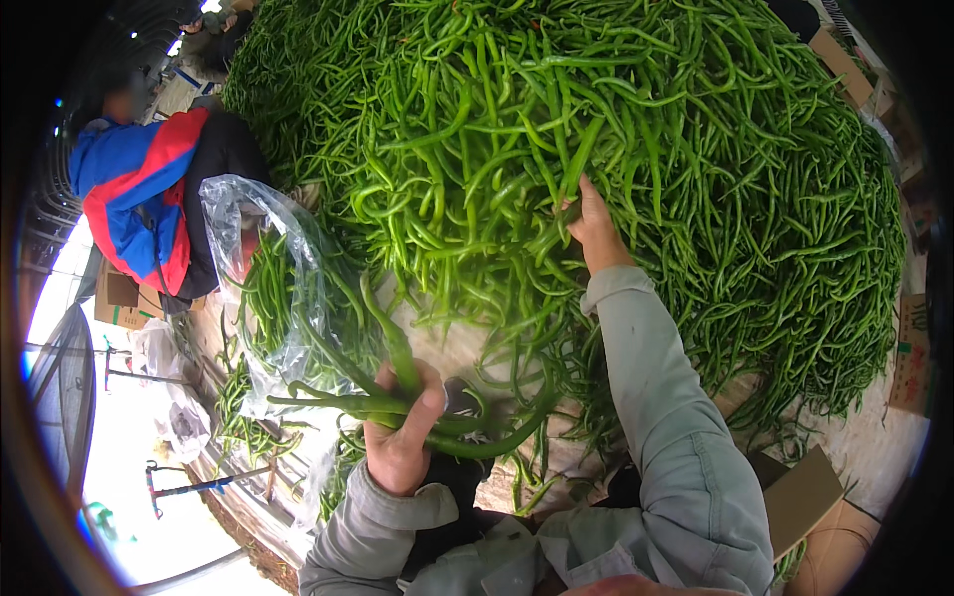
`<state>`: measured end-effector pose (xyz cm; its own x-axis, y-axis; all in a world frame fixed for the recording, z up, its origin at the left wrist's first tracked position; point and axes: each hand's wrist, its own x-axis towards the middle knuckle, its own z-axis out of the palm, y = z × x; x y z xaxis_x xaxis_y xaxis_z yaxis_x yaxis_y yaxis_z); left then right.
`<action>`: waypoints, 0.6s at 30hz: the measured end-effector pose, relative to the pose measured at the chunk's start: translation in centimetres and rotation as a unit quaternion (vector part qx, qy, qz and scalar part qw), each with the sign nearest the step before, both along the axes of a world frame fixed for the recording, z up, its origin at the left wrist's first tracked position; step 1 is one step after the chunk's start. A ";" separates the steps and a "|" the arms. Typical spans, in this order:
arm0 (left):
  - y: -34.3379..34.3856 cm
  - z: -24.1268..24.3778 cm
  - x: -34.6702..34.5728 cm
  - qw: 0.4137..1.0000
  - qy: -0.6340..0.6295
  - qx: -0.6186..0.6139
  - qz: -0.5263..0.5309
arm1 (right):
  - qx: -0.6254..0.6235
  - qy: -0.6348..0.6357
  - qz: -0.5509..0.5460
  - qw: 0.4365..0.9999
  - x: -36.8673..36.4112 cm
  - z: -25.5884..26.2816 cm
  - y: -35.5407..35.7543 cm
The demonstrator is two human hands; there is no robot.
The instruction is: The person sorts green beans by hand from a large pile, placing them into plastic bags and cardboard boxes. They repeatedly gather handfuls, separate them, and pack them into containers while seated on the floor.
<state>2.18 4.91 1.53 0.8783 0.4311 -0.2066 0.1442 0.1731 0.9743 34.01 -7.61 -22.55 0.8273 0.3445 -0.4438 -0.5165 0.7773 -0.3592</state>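
Observation:
A very large heap of long green chili peppers (477,149) spreads before me. My left hand (402,439), low and left of the middle, holds a small bunch of long green peppers (399,346), thumb across them. My right hand (594,223) reaches to the heap's near slope, its fingers closed around one or more green peppers (581,160); how many it holds I cannot tell. Left of the heap, a clear plastic bag (283,216) stands with its mouth spread and green peppers inside.
A person in a blue and red jacket (141,186) sits at the left beside the bag. Cardboard boxes (801,499) stand at lower right and along the right edge (911,357). Loose peppers (253,432) lie on the pale ground sheet. Another person is partly visible at upper left.

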 end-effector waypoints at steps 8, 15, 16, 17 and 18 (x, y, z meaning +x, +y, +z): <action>-0.2 0.2 -0.2 1.000 -0.001 0.019 -0.009 | 0.100 -0.038 0.061 0.992 -3.9 3.1 -2.6; 0.0 0.4 -2.2 1.000 -0.026 0.008 0.000 | -0.290 -0.028 0.238 0.927 -7.9 2.8 -12.5; -0.2 0.5 -2.6 1.000 -0.027 0.004 -0.002 | -0.387 -0.030 0.305 0.869 -8.0 1.8 -14.2; -0.4 0.7 -2.7 0.999 -0.031 0.004 -0.004 | -0.476 -0.034 0.367 0.799 -8.0 1.1 -15.7; -0.5 0.7 -3.2 0.999 -0.034 0.004 -0.003 | -0.612 -0.077 0.395 0.681 -8.2 0.6 -17.0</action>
<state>-0.98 4.45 2.25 0.8930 0.4268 -0.1426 0.0781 0.1651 0.9832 25.79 -24.58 -22.00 0.6676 0.1595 -0.7272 -0.4830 -0.6505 -0.5861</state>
